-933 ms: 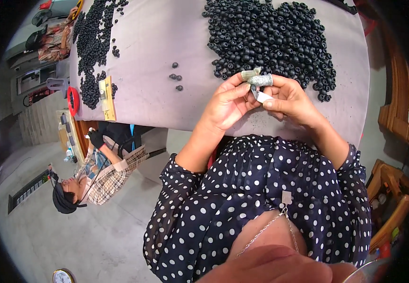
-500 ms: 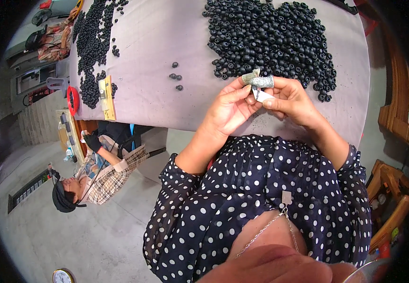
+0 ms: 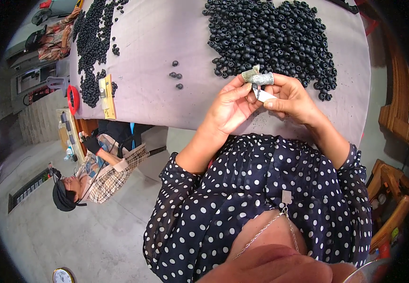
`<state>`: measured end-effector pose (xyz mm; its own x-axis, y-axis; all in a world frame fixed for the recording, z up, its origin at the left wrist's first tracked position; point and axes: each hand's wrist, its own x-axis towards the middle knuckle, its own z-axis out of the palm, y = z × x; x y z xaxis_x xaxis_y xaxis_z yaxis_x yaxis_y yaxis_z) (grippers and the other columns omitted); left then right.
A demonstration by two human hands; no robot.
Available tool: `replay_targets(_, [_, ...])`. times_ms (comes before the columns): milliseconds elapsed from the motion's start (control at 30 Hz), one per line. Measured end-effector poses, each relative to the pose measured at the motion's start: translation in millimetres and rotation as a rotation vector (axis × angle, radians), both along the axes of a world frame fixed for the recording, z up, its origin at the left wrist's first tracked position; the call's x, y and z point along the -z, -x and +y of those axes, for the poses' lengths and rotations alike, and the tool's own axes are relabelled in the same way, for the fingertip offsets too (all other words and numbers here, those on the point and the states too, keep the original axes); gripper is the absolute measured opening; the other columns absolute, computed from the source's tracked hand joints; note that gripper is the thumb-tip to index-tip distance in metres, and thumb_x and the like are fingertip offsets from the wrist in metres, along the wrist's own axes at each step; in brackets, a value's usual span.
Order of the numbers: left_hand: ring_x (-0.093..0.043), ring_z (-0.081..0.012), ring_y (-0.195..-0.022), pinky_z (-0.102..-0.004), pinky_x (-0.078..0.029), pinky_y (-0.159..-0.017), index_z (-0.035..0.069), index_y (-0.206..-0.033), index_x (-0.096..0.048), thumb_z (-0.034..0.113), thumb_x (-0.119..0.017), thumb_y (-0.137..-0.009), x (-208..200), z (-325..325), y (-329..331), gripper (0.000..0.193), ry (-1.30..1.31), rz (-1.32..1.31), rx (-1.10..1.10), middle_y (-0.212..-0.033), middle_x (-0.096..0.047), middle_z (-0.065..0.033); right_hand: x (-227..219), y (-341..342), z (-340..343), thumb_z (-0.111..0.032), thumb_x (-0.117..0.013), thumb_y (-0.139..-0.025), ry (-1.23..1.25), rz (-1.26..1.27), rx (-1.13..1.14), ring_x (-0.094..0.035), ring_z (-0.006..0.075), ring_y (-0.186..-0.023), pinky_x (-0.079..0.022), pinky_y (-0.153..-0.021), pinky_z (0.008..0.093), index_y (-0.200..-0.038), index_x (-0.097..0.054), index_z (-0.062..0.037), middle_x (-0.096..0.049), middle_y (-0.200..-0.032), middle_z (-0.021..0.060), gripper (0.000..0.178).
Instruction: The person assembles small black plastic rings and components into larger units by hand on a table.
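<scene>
Over the near edge of the cloth-covered table (image 3: pixel 150 101), my two hands meet at the fingertips. My right hand (image 3: pixel 296 101) pinches a small white flat piece (image 3: pixel 264 95), slanted between thumb and fingers, with a dark part at its left end. The fingers of my left hand (image 3: pixel 230 104) are closed at that end; what they hold is too small and covered to name. A greenish wrap (image 3: pixel 250 74) covers my left index fingertip, and a speckled grey wrap (image 3: pixel 263 79) my right one. Just beyond lies a big pile of small round black hollow pieces (image 3: pixel 268 35).
Several loose black pieces (image 3: pixel 179 76) lie left of my hands. Farther left are another black pile (image 3: pixel 93 42), a yellowish board (image 3: pixel 108 99) and a red bowl (image 3: pixel 71 111). A co-worker in a plaid shirt (image 3: pixel 112 177) sits at left; wooden furniture (image 3: pixel 393 193) stands at right.
My fingertips and the white piece have shifted very slightly; both hands keep their hold. At left, the co-worker's gloved hand has moved a little, and the far person's arm has changed position.
</scene>
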<state>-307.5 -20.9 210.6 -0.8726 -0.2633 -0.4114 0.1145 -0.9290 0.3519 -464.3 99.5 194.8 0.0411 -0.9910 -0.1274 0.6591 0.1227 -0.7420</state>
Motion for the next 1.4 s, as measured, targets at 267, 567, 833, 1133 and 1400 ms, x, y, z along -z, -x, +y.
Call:
replay_targets(267, [-0.060,-0.0143,-0.088,-0.0356,-0.053,-0.088,0.004,-0.123,-0.053,0.007,-0.055,-0.092,3.9,-1.6,-0.9,0.032,0.011,0.021,0.024,-0.108,-0.061,-0.0070,-6.9,1.5,-1.0,-0.007,-0.067,-0.083,-0.042,-0.037,-0.004,-0.049,0.0011,-0.059,-0.033,-0.045,0.0158,-0.118,-0.054,-0.0010,-0.067,-0.089,0.0036,0.038])
replay_targets(567, [-0.058,-0.0113,-0.080,-0.0338,-0.054,-0.083,0.004,-0.122,-0.055,0.008,-0.055,-0.091,0.0,-0.2,-0.7,0.031,0.019,-0.054,0.002,-0.105,-0.062,-0.0054,-0.9,0.3,0.0,-0.008,-0.069,-0.082,-0.030,-0.009,0.007,-0.045,0.0009,-0.056,-0.031,-0.044,0.0159,-0.117,-0.055,-0.0008,-0.063,-0.081,0.0001,0.039])
replay_targets(833, [-0.058,-0.0122,-0.077,-0.0331,-0.053,-0.081,0.003,-0.124,-0.053,0.006,-0.055,-0.090,4.9,1.7,0.4,0.034,-0.088,-0.031,0.007,-0.101,-0.063,-0.0074,9.5,-0.7,-2.6,-0.010,-0.066,-0.085,-0.085,-0.010,0.038,-0.043,0.0005,-0.049,-0.028,-0.040,0.0164,-0.113,-0.060,-0.0004,-0.065,-0.079,0.0009,0.030])
replay_targets(1133, [-0.057,-0.0114,-0.075,-0.0316,-0.054,-0.079,0.004,-0.124,-0.053,0.005,-0.054,-0.090,3.8,5.2,4.4,0.033,-0.139,-0.004,-0.046,-0.100,-0.062,-0.0072,9.9,-3.1,-3.8,-0.010,-0.065,-0.086,-0.075,-0.048,0.103,-0.041,0.0003,-0.048,-0.029,-0.040,0.0156,-0.115,-0.059,0.0000,-0.065,-0.079,0.0006,0.031])
replay_targets(1400, [-0.056,-0.0099,-0.075,-0.0290,-0.054,-0.078,0.006,-0.121,-0.055,0.006,-0.055,-0.091,3.9,3.3,3.6,0.030,-0.075,-0.019,-0.035,-0.099,-0.062,-0.0048,1.1,-1.1,-1.1,-0.010,-0.068,-0.083,-0.041,0.013,0.033,-0.042,0.0009,-0.052,-0.030,-0.043,0.0162,-0.116,-0.055,-0.0007,-0.059,-0.076,-0.0029,0.036])
